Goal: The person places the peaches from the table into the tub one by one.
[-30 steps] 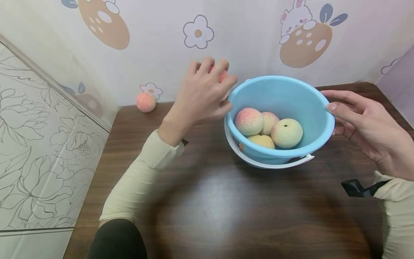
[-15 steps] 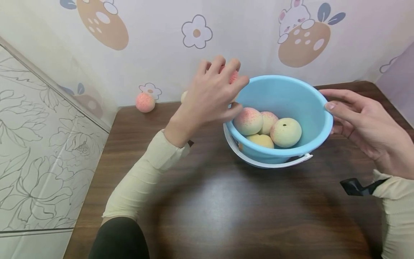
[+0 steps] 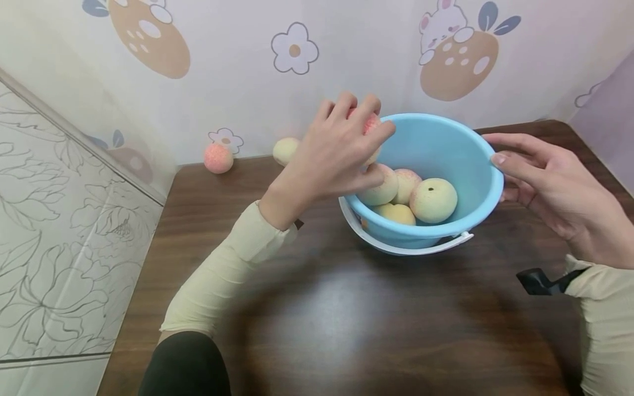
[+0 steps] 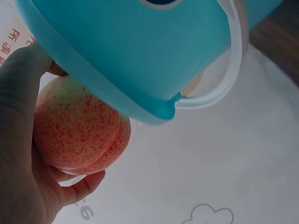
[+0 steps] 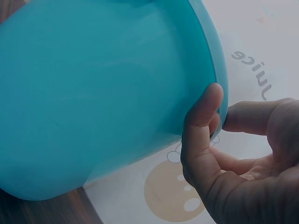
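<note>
My left hand (image 3: 337,151) grips a pink-and-cream peach (image 3: 371,124) over the left rim of a light blue bucket (image 3: 446,124). In the left wrist view the peach (image 4: 81,126) lies in the curled fingers beside the bucket's outer edge (image 4: 93,84). Several peaches rest inside the bucket, among them a pale one (image 3: 433,200) and a yellowish one (image 3: 396,213). My right hand (image 3: 569,187) pinches the right rim; the right wrist view shows thumb and fingers on either side of the rim (image 5: 219,60).
A pink peach (image 3: 218,158) sits at the table's back left edge, and a pale yellow one (image 3: 285,150) stands behind my left forearm. The white bucket handle (image 3: 406,251) hangs down in front. A patterned curtain (image 3: 238,66) rises behind the brown table (image 3: 317,330).
My left hand has moved right with its peach, from beside the bucket to over its left rim. The pale yellow peach behind it has come into view. My right hand keeps its hold.
</note>
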A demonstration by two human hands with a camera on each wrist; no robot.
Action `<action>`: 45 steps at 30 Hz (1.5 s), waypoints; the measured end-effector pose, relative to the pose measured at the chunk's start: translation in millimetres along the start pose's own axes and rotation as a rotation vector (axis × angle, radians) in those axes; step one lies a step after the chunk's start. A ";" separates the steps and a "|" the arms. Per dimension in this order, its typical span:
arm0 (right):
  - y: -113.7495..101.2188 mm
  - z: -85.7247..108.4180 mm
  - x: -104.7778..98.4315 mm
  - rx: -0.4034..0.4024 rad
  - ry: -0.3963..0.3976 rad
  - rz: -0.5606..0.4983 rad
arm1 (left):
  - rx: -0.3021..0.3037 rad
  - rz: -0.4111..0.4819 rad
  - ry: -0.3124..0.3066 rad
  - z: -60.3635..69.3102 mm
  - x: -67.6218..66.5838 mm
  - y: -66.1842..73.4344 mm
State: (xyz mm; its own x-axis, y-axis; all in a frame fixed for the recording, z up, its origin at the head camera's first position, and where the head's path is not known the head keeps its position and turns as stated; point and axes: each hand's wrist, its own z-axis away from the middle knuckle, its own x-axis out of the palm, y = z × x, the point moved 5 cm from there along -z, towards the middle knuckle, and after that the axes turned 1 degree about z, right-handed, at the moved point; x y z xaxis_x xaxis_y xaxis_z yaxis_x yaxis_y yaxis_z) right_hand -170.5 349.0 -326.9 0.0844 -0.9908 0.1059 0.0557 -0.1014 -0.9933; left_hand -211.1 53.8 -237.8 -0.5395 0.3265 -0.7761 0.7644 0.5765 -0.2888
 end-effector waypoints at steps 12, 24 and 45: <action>-2.4 2.0 3.3 0.003 0.021 0.026 | 0.028 0.049 -0.066 -3.7 8.3 13.2; -1.9 1.6 2.3 0.002 0.024 0.007 | -0.001 0.141 -0.269 -8.3 14.5 24.7; 1.3 0.6 -2.3 0.042 0.011 0.031 | 0.013 0.529 -0.699 -14.8 33.5 44.3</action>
State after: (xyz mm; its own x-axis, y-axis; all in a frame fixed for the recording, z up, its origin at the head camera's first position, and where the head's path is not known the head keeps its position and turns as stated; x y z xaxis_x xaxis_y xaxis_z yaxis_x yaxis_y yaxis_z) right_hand -170.0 351.2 -328.4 0.0758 -0.9944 0.0742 0.0952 -0.0668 -0.9932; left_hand -200.5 101.3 -268.3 0.2234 0.0118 -0.9747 0.8594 0.4694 0.2027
